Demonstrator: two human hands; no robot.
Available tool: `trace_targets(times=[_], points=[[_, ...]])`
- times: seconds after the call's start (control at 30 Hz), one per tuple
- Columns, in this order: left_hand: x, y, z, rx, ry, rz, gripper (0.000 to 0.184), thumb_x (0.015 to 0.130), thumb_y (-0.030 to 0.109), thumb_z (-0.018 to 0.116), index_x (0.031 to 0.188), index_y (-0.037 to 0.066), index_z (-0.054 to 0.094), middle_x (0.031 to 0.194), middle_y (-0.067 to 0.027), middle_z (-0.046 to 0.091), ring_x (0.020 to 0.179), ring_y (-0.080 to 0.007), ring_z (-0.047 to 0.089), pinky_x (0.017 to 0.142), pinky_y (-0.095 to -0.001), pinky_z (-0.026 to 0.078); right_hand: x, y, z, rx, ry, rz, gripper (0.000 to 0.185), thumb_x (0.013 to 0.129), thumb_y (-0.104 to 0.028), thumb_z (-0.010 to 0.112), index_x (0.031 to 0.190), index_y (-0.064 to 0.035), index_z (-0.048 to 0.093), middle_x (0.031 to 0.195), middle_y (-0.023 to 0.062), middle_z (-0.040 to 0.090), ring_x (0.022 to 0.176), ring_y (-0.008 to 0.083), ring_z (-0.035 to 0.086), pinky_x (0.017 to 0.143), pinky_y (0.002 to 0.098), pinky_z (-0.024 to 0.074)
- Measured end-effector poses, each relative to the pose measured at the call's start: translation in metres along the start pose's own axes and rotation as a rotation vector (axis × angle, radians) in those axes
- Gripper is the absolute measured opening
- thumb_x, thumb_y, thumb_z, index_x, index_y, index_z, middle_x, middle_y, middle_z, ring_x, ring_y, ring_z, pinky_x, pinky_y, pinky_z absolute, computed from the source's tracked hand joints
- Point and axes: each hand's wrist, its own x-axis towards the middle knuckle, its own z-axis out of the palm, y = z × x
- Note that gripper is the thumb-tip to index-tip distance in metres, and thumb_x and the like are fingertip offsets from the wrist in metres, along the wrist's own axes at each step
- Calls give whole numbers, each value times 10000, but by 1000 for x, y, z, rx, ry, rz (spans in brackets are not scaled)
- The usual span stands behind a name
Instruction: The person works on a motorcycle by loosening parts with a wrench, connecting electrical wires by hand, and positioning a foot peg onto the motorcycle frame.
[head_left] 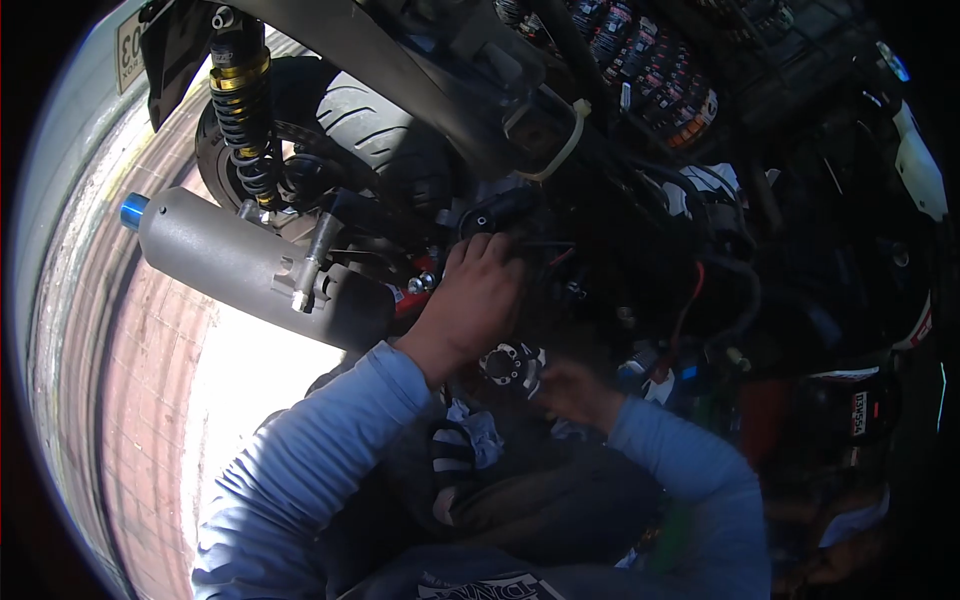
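Note:
My left hand [480, 290] reaches into the shaded engine area of a scooter. Its back faces me and its fingers curl over, their tips hidden, so what they grip cannot be made out. Just above it is a dark engine part [482, 220]. Lower down, my right hand [580, 392] is closed at the edge of a round metal part [512, 366] with several holes in its face. Shadow hides most of the right fingers. Left of my left hand are a red part [408, 298] and a shiny bolt [424, 282].
A grey muffler [230, 255] with a blue tip juts out at left. Above it are a black-and-gold shock absorber [243, 120] and the rear tyre [365, 125]. A pale zip tie [568, 145] loops round the frame. A red wire [690, 305] hangs at right.

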Motion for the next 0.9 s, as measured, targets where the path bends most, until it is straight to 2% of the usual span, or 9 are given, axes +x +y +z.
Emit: trace_targets(times=[0.13,0.17,0.3,0.47,0.67,0.8,0.83,0.9], points=[[2,4,-6,5,-107,-53,134,863,154,574,943,53,613,1098,-121,628,1057,-302,555,986,-458,411,-21,-11,32,214,-45,-67,592,797,-197,535,1365,-37,490,1279,141,615,1123,259,606,940,445,488],[3,4,-5,2,-103,-52,134,863,154,574,943,53,613,1098,-121,628,1057,-302,555,986,-458,411,-22,-11,32,210,-42,-69,592,797,-197,535,1365,-37,490,1279,141,615,1123,259,606,940,445,488],[5,2,2,-88,-155,-129,141,864,152,580,972,66,610,911,-95,653,987,-299,577,987,-466,405,-28,-8,23,357,-3,-84,782,667,-236,621,1401,-33,444,1352,181,549,1260,355,522,1002,541,466],[8,12,-10,-72,-118,-54,171,857,152,597,1003,66,613,840,-92,655,954,-292,588,981,-483,403,-42,-19,29,382,-161,-130,890,606,-248,628,1440,-36,403,1365,198,534,1264,364,518,998,536,470],[10,18,-4,-127,-123,2,184,848,154,614,1009,69,634,862,-106,668,986,-279,581,1007,-478,383,-66,-9,18,557,-203,-108,915,601,-244,625,1455,-22,381,1363,218,527,1209,371,551,962,506,484],[13,23,2,-195,125,15,166,839,151,624,972,61,664,874,-111,674,899,-276,614,921,-444,456,-79,-3,36,271,166,-298,829,679,-221,620,1443,8,391,1316,204,558,1115,318,588,915,434,492],[13,24,3,-194,117,25,166,839,151,624,972,61,664,874,-111,674,899,-276,614,921,-444,456,-79,0,38,282,167,-305,829,679,-221,620,1443,8,391,1316,204,558,1115,318,588,915,434,492],[8,24,4,-288,-93,-30,198,843,152,630,1011,50,651,898,-108,675,830,-275,623,837,-414,484,-78,8,42,26,279,-305,701,741,-165,599,1402,7,437,1260,182,588,1043,275,600,874,389,504]])
